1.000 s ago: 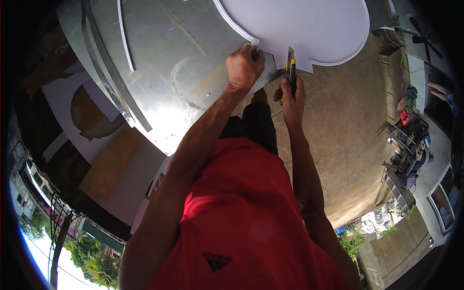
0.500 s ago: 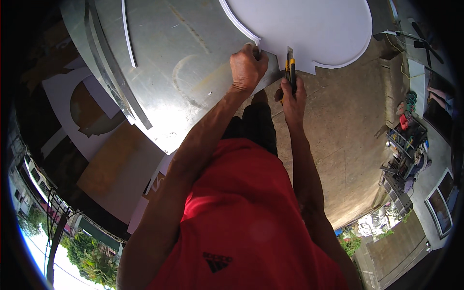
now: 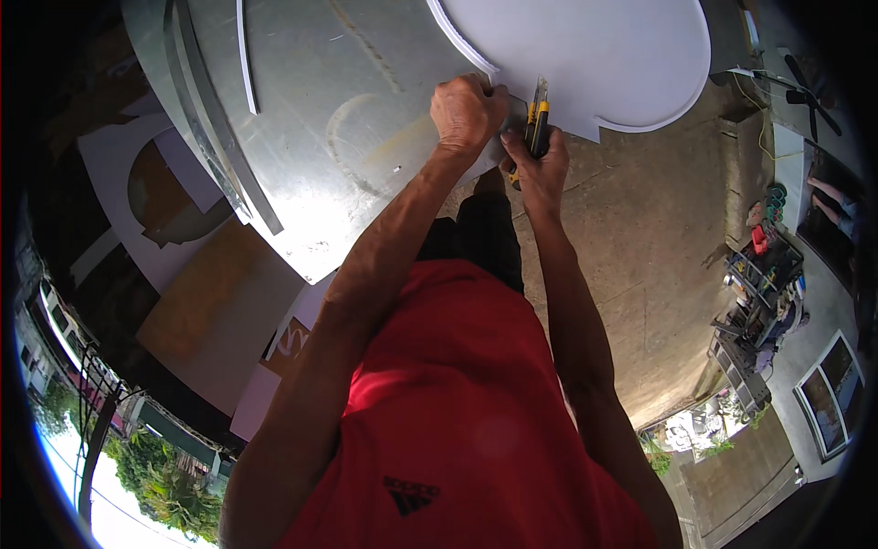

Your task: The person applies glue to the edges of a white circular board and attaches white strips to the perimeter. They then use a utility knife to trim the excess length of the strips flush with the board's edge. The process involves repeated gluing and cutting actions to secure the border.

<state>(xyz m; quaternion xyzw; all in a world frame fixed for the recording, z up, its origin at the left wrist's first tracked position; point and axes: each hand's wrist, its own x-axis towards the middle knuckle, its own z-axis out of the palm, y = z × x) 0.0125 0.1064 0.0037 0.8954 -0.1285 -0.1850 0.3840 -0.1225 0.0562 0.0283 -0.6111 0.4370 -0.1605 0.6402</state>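
My right hand (image 3: pixel 541 174) is wrapped round a yellow and black utility knife (image 3: pixel 539 123), its blade pointing away from me, close to the edge of a white sheet (image 3: pixel 585 55). A raised white strip (image 3: pixel 462 41) runs along the sheet's curved left side. At the lower end of that strip, my left hand (image 3: pixel 465 112) is closed with the knuckles up, above the corner of the metal tabletop (image 3: pixel 302 165). Whatever its fingers grip is hidden beneath them.
A loose white strip (image 3: pixel 245 64) and long grey metal strips (image 3: pixel 215 119) lie on the tabletop's left part. Cut boards (image 3: pixel 197 311) lean or lie below on the left. Right of me, a cluttered rack (image 3: pixel 764 284) stands along the wall beyond the concrete floor (image 3: pixel 631 256).
My right hand has drawn slightly left with the knife, nearer my left hand, and the knife has turned a little. My left hand stays closed at nearly the same place.
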